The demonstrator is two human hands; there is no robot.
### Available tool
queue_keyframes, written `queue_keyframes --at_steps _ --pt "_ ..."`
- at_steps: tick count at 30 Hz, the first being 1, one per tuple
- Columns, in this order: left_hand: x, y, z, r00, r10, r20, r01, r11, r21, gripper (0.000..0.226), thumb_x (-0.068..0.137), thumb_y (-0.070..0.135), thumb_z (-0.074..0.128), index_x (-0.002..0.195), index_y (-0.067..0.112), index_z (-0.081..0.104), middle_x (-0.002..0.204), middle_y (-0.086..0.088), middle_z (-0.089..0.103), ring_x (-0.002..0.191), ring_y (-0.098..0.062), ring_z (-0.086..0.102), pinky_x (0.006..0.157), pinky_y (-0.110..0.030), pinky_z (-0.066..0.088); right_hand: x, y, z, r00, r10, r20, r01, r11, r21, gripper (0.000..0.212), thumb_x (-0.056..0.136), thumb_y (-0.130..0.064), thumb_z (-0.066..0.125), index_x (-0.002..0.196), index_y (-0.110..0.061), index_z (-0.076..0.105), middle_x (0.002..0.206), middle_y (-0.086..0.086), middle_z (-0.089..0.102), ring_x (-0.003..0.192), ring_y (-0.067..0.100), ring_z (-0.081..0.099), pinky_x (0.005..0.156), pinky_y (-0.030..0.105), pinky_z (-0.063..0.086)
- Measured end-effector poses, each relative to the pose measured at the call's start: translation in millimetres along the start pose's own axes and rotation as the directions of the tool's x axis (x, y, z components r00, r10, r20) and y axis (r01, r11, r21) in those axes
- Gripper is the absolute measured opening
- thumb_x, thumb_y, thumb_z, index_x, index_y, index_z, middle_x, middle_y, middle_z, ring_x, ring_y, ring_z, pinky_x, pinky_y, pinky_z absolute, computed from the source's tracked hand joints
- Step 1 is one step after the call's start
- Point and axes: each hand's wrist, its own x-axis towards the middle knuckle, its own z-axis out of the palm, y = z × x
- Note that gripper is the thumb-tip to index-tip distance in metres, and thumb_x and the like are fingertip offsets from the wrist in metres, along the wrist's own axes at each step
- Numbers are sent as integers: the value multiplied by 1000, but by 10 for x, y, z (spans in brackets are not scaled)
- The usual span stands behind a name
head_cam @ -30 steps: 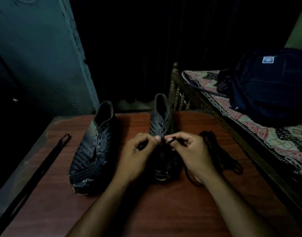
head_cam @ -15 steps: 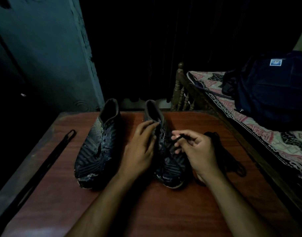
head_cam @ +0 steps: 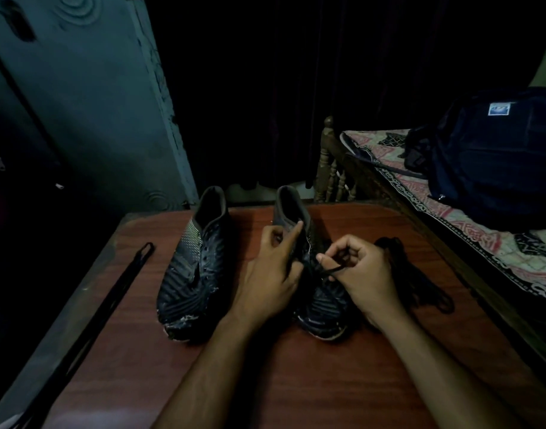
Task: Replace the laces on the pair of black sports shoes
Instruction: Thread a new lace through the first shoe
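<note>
1. Two black sports shoes on a reddish-brown wooden surface (head_cam: 296, 382), toes toward the camera, heels toward the far edge.
2. Left shoe (head_cam: 192, 267): standing alone and untouched, eyelets bare, toe scuffed and flaking pale at the front.
3. Right shoe (head_cam: 322, 308): just beside the left one, partly covered by both hands, only collar and toe clearly showing.
4. Left hand (head_cam: 271, 274): resting on the right shoe's upper near the tongue, index finger stretched toward the collar, thumb and remaining fingers curled on the shoe's left side; gripping the shoe, holding it steady.
5. Right hand (head_cam: 363, 274): fingers curled, thumb and fingertips pinching a thin black lace end (head_cam: 332, 270) over the eyelet area of the right shoe.
6. From that pinch, running across the upper toward the left hand; too dark to tell which eyelet.
7. Loose bundle of black lace (head_cam: 420, 274): lying on the surface just right of the right hand, partly behind it, trailing toward the near right.
8. Another long black lace (head_cam: 110, 305): stretched along the left side of the surface, well apart from both shoes, looped at its far end.
9. Beyond the right edge: a bed (head_cam: 469, 230) with a patterned cover and a carved wooden post, carrying a dark backpack (head_cam: 494, 159) with a small white-and-blue label.
10. On the left: a teal door (head_cam: 95, 103); behind the surface, mostly darkness.
</note>
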Motion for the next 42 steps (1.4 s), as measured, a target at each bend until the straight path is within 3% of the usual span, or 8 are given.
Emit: queue_keyframes --at_steps 6,9,12,19,24,36,40,42 --pt "-20 -21 -46 993 -93 69 95 995 -27 78 94 45 54 159 51 12 115 6 38 99 -16 53 82 -29 41 23 33 14 999 -2 52 4 1000 -29 22 89 -9 71 87 -29 61 71 0 62 68 23 64 66 54 58" --pt "-21 0 -61 998 -61 -1 61 992 -107 52 91 35 61 137 43 39 108 10 60 89 -8 59 75 -27 41 21 10 -1 997 1 71 1 999 -34 25 90 -8 69 89 -31 61 71 0 61 68 18 63 66 50 59" --pt "-34 -2 -63 993 -102 -58 81 955 -284 21 93 26 58 109 33 44 80 4 63 69 -9 59 65 -35 43 24 21 -10 997 -5 77 12 996 -85 23 90 -9 69 89 -31 61 72 -2 61 71 16 63 71 53 58" --pt "-27 -82 -92 993 -112 31 113 870 -479 13 100 28 55 109 28 46 89 -9 66 76 -28 60 77 -50 52 31 17 1 996 6 85 4 993 -117 25 92 -11 67 98 -35 68 73 -8 60 74 13 64 72 52 58" --pt "-23 -107 -88 990 -112 82 139 789 -598 26 89 39 60 106 24 47 91 -2 64 78 -15 55 76 -45 47 3 -11 -17 988 -86 131 111 974 -199 17 87 -13 77 96 -28 80 88 -18 66 85 5 66 71 21 52" --pt "-33 -91 -87 995 -53 90 99 754 -649 16 94 26 67 98 30 53 85 4 60 74 -9 56 69 -29 46 1 -13 -3 998 53 35 -42 962 -271 12 82 -24 78 75 -29 70 71 -7 69 68 7 65 65 34 55" --pt "-30 -86 -65 996 -67 57 87 759 -645 32 86 41 77 98 25 52 86 -21 60 74 -19 53 70 -38 45 6 -11 -3 997 48 54 -31 962 -271 10 83 -23 77 76 -26 71 72 -7 69 68 8 65 62 31 53" --pt "-37 -105 -53 997 -57 45 72 758 -648 27 89 34 78 98 25 53 79 -14 59 72 -20 52 70 -38 45 12 -14 -13 997 50 57 -33 963 -268 10 83 -23 77 76 -26 71 72 -7 69 68 9 64 62 30 52"
